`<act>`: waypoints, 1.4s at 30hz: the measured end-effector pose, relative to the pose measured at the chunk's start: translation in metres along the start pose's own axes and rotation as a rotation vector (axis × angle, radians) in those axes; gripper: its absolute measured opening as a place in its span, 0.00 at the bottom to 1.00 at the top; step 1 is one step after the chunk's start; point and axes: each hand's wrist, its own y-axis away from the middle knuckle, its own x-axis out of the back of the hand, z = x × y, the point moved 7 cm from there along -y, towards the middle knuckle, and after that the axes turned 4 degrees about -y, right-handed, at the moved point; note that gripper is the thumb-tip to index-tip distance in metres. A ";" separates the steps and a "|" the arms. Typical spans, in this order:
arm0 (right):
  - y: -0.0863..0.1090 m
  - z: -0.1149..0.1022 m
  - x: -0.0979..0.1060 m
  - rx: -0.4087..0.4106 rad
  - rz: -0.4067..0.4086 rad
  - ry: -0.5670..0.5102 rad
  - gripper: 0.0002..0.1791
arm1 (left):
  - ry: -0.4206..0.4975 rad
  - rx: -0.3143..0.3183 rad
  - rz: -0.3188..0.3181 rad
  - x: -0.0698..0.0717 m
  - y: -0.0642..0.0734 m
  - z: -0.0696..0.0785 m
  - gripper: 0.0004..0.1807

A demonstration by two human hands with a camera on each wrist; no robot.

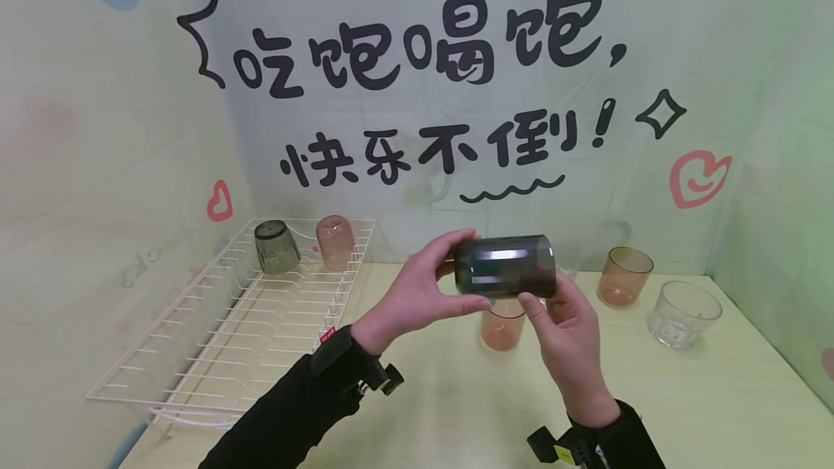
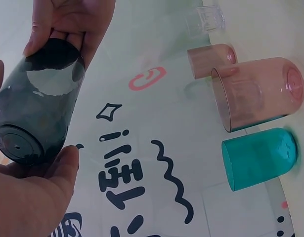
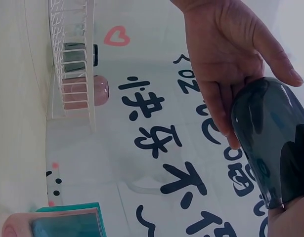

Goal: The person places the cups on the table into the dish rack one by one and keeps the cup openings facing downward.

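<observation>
A dark grey tinted drinking glass (image 1: pixel 504 266) lies sideways in the air between my two hands. My left hand (image 1: pixel 417 295) holds its base end, thumb below and fingers behind. At the rim end my right hand (image 1: pixel 573 339) grips it, the thumb on the near side. The round base of the glass (image 2: pixel 18 143) faces the left wrist camera. Below the held glass, a pink glass (image 1: pixel 503 328) stands on the table. A teal glass (image 2: pixel 260 158) stands close to that pink one in the left wrist view, mostly hidden in the head view.
A white wire dish rack (image 1: pixel 189 413) stands at left. At its back are an upside-down grey glass (image 1: pixel 276 246) and an upside-down pink glass (image 1: pixel 336 243). Another pink glass (image 1: pixel 624 277) and a clear glass (image 1: pixel 684 313) stand at the table's right. Printed cloth surrounds the table.
</observation>
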 end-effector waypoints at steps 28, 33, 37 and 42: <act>0.000 -0.005 -0.004 0.026 -0.043 -0.101 0.20 | -0.027 0.006 0.043 0.005 0.003 -0.004 0.38; -0.003 -0.007 0.000 0.039 -0.049 -0.120 0.24 | -0.031 0.040 0.041 0.007 0.005 0.004 0.37; -0.004 -0.007 0.002 0.028 -0.054 -0.101 0.26 | -0.035 0.051 0.038 0.006 0.004 -0.002 0.38; -0.005 -0.006 0.006 0.010 -0.057 -0.057 0.27 | -0.040 0.043 0.037 0.007 0.003 -0.004 0.39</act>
